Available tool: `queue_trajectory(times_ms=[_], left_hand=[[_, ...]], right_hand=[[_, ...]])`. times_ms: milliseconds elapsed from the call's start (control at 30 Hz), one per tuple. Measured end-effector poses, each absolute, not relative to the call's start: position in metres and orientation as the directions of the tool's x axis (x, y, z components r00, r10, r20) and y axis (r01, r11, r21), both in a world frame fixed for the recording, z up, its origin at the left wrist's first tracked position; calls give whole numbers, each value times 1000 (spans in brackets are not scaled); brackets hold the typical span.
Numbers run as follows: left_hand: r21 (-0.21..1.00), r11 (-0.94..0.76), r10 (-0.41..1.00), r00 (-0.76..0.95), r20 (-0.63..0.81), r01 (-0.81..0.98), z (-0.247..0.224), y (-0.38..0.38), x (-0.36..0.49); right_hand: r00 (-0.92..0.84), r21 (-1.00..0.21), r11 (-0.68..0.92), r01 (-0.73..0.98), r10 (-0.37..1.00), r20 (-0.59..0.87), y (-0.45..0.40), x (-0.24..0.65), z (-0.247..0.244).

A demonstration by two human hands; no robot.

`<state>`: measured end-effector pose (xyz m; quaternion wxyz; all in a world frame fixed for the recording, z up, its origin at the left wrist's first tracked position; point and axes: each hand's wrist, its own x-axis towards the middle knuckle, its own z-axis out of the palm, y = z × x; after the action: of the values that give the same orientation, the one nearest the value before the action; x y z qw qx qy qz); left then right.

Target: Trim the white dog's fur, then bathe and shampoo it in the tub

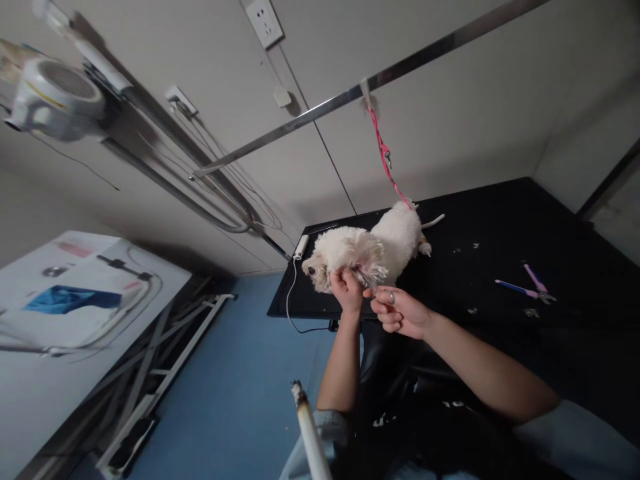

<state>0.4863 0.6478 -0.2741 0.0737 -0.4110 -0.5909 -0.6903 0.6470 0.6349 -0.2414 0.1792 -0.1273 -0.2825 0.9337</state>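
Note:
A white curly-haired dog (400, 233) is on the black grooming table (470, 267), its head toward the left. My left hand (347, 291) is closed at the side of its head, pinching the ear, whose pink inside (367, 268) shows. In my right hand (400, 310) are slim metal forceps (371, 285) with ring handles. Their tip points into the ear fur, and its very end is hidden there. A pink lead (383, 143) runs from the dog's rear up to the overhead bar.
Pink-and-blue nail clippers (537, 290) and fur tufts lie on the table's right. A corded white clipper (301, 247) lies at its left end. A metal bar (330, 105) crosses above. A burning cigarette (311, 430) juts up close to the camera. Left are a dryer (63, 97) and white table (65, 380).

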Motion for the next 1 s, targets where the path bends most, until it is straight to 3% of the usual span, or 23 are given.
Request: queue_trajectory(times_ms=[133, 367, 633, 867, 1000], left_hand=[[762, -290, 368, -668, 647, 579, -276, 647, 483], [778, -272, 358, -691, 628, 566, -292, 643, 476], [775, -298, 339, -697, 631, 557, -305, 643, 472], [773, -301, 340, -694, 634, 559, -310, 640, 471], [758, -301, 339, -678, 653, 579, -309, 639, 471]], right_hand=[[-920, -596, -768, -233, 373, -121, 629, 651, -237], [-944, -476, -865, -161, 276, -181, 633, 644, -226], [-926, -489, -850, -196, 324, -194, 624, 645, -219], [-961, -293, -939, -178, 230, -154, 631, 642, -216], [-944, -223, -944, -243, 283, -169, 627, 638, -212]])
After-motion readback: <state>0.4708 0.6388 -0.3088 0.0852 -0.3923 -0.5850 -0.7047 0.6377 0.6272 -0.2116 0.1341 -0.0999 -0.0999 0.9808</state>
